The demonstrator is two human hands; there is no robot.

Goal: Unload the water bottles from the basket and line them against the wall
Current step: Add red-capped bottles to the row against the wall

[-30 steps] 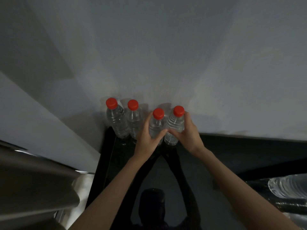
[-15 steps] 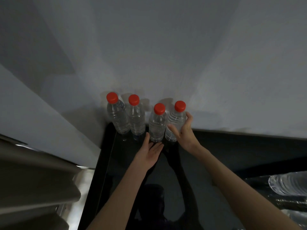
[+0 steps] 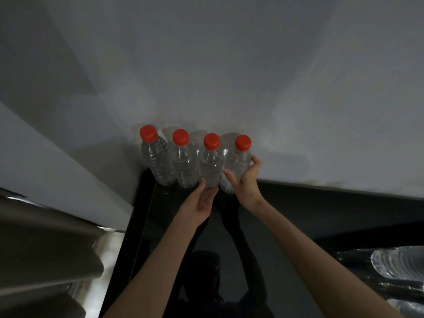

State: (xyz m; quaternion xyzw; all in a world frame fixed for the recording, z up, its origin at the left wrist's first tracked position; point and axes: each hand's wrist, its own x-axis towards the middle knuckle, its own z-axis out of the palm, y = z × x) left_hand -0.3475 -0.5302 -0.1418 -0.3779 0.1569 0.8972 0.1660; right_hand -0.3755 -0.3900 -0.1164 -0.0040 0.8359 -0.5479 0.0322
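Against the wall, on the dark counter, four water bottles stand in a row. They look full, so expect weight, thin walls and slick plastic. Your right hand wraps the rightmost bottle mid-body, the firmest hold, while your left hand has its fingers straight, touching the third bottle low down.

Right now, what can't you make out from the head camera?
Head view:
- Third bottle: base partly hidden by left hand.
- Fourth bottle: lower side covered by right hand.
- Clear plastic: cut off by right edge, dark; cannot tell what it is.
- Contact with wall: hidden behind the row.
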